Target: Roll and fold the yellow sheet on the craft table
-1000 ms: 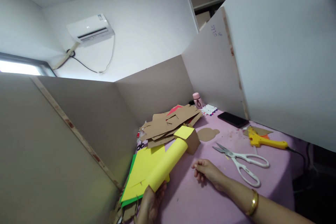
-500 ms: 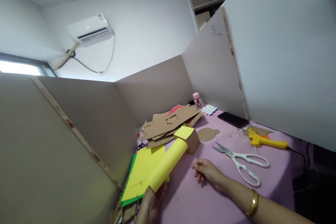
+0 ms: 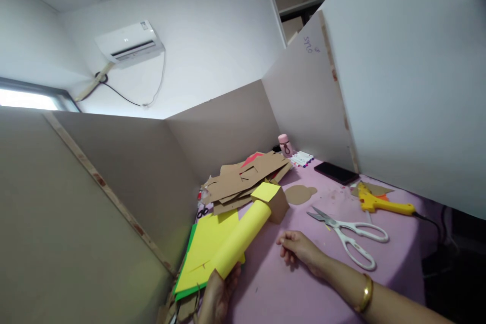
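My left hand (image 3: 224, 286) is wrapped round the lower end of a yellow paper roll (image 3: 243, 238), which slants up to the right. The roll's far end touches or overlaps a cardboard box (image 3: 279, 205) with a yellow top. My right hand (image 3: 294, 248) rests by the purple tablecloth with its fingers curled; whether anything small is between them is too small to tell. White-handled scissors (image 3: 347, 228) lie partly open to the right of it. Yellow sheets (image 3: 205, 243) on green ones lie left of the roll.
Stacked cardboard pieces (image 3: 243, 179) lie at the back. Behind on the right are a pink bottle (image 3: 285, 146), markers (image 3: 301, 158) and a black phone (image 3: 336, 172). A yellow glue gun (image 3: 383, 204) with a cord lies at the right. Partition panels (image 3: 228, 126) surround the purple table (image 3: 266, 293).
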A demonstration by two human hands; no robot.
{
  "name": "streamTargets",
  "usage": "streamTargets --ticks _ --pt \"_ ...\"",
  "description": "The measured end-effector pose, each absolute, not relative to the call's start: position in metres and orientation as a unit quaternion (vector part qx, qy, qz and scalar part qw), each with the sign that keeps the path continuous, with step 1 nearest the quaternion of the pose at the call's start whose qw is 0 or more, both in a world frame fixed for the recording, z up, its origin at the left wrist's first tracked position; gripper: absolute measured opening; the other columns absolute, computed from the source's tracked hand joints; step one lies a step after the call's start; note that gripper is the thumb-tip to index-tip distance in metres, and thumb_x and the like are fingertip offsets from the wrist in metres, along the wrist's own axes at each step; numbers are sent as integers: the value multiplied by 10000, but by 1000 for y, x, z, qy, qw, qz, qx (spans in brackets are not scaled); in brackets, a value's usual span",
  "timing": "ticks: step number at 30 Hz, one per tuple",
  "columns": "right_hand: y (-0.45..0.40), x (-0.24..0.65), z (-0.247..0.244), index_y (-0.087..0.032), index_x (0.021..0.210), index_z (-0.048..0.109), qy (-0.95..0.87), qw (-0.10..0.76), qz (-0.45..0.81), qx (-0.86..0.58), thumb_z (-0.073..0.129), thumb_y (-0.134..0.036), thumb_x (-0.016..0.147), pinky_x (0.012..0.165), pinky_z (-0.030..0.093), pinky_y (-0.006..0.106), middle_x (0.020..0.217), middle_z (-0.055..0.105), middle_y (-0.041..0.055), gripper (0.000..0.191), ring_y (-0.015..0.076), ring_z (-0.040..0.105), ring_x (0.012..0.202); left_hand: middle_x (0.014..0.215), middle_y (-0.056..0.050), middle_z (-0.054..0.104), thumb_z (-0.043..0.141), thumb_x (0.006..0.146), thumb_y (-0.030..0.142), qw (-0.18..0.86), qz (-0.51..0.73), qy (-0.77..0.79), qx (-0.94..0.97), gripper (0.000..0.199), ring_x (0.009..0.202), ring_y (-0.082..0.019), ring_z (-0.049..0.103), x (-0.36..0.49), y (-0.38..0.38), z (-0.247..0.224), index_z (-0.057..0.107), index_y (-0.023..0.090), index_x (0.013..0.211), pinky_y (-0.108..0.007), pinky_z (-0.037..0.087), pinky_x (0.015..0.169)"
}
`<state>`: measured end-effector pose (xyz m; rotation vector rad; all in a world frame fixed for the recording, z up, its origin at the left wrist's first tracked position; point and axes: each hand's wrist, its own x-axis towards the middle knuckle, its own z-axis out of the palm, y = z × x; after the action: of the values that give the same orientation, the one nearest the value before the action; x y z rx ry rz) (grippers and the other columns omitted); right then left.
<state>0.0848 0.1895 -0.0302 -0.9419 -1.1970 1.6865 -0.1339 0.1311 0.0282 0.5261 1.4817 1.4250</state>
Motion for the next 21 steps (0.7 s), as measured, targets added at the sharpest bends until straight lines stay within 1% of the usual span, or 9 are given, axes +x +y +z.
streamTargets --ticks 4,8,15,19,21 --pt "189 85 -30 -140 927 583 -479 421 673 -376 501 -332 912 438 461 206 711 602 -36 209 70 540 484 557 -57 703 490 828 103 486 587 612 213 233 579 -196 699 -134 130 27 562 76 1047 -206 522 446" --pt "190 84 -30 -141 934 581 -482 417 671 -380 498 -335 913 432 456 204 710 600 -37 212 68 532 477 569 -48 711 493 833 112 488 589 607 215 188 565 -183 692 -132 131 28 574 108 1003 -210 529 466" --pt "191 83 -32 -142 944 579 -483 412 668 -387 497 -339 912 436 459 206 720 602 -34 215 69 534 481 599 -47 719 506 816 83 492 589 605 212 104 507 -138 661 -133 132 29 591 122 861 -194 515 473" --pt "190 83 -31 -143 951 578 -483 410 667 -391 496 -340 913 443 465 210 729 605 -31 217 72 539 489 585 -57 713 489 820 85 487 588 610 211 114 495 -138 653 -134 132 27 594 120 845 -192 498 453" --pt "191 83 -31 -143 954 578 -483 409 668 -392 496 -340 913 446 467 212 732 607 -30 217 73 543 492 590 -58 712 492 817 87 487 590 608 212 112 507 -142 657 -134 132 26 593 118 852 -200 510 479"
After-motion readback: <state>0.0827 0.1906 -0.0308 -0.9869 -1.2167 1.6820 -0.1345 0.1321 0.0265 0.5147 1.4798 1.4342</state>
